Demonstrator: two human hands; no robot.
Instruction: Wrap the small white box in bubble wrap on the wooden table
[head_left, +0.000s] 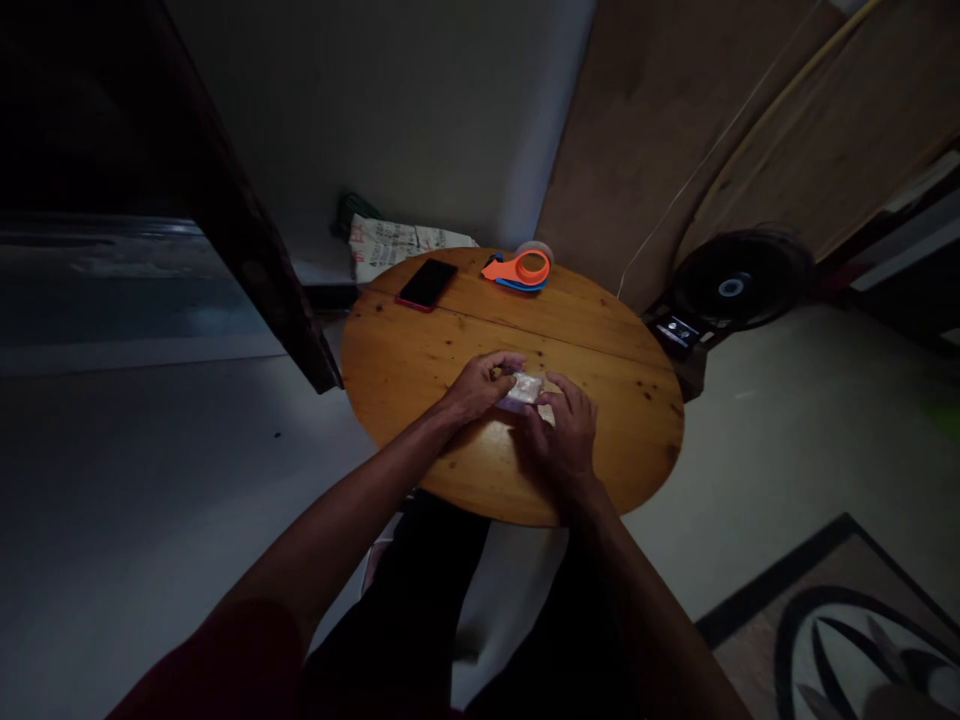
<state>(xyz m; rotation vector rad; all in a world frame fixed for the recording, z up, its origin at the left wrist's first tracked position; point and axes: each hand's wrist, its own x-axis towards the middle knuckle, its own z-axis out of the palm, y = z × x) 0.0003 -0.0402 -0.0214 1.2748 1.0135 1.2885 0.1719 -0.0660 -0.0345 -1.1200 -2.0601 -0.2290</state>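
A small whitish box (527, 386), with a shiny surface like clear plastic, is between my hands over the middle of the round wooden table (420, 380). My left hand (480, 385) is closed on its left side, thumb on the top near the edge. On the other side, my right hand (566, 420) has its fingers curved around the right end, thumb at the near corner. What is inside the box is too dim to make out.
Toward the table's far edge lie a red-edged phone (427, 285) and an orange and blue tape dispenser (523, 268). Behind them is a printed sack (397, 243). A dark fan (731, 285) stands on the right. At left is a dark wooden post (255, 220).
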